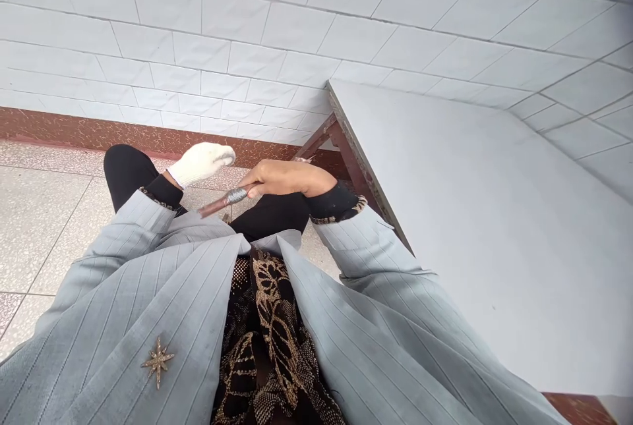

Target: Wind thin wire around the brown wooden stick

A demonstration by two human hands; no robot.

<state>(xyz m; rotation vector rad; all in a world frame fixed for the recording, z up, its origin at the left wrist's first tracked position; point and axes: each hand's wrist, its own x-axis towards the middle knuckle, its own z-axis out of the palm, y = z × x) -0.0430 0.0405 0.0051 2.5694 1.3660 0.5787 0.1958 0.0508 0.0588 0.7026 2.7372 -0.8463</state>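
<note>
My right hand (pixel 289 178) is bare and closed around a slim tool (pixel 232 198) with a reddish wooden handle and a metal ferrule. The handle's end points down-left over my lap, and a thin tip shows just past my fingers near the table leg. My left hand (pixel 202 161) wears a white cotton glove. It hovers just left of the right hand, above my black-trousered knee (pixel 126 171). Its fingers are drawn together, and whatever may be inside them is hidden. I wear a grey pinstriped jacket with a star brooch (pixel 158 360).
A white table top (pixel 445 214) on a reddish wooden frame (pixel 346 141) stands close on my right. It sits against a white tiled wall (pixel 247 49) with a brown skirting strip (pixel 74 132). Speckled floor tiles (pixel 44 214) lie to my left.
</note>
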